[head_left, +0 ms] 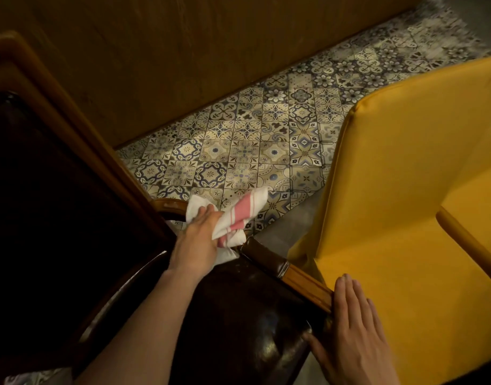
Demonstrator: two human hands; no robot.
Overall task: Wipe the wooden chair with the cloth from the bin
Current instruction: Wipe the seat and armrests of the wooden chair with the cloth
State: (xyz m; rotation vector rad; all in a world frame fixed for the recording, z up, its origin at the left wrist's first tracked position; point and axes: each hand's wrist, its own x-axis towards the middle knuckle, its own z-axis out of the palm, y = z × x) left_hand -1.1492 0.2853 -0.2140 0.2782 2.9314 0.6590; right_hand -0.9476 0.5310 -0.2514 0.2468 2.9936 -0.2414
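Observation:
The wooden chair (305, 284) stands below me, with a dark leather seat and a light wood top rail running down to the right. My left hand (197, 240) grips a white cloth with pink stripes (238, 215) and presses it against the far end of the chair's rail. My right hand (355, 337) rests on the near end of the rail, fingers flat on top and thumb hooked against the dark back corner. The bin is not in view.
A yellow upholstered armchair (411, 190) stands close on the right, touching the wooden chair. A dark wooden table (44, 168) fills the left. Patterned floor tiles (252, 145) lie ahead, bounded by a brown wooden wall panel (183, 51).

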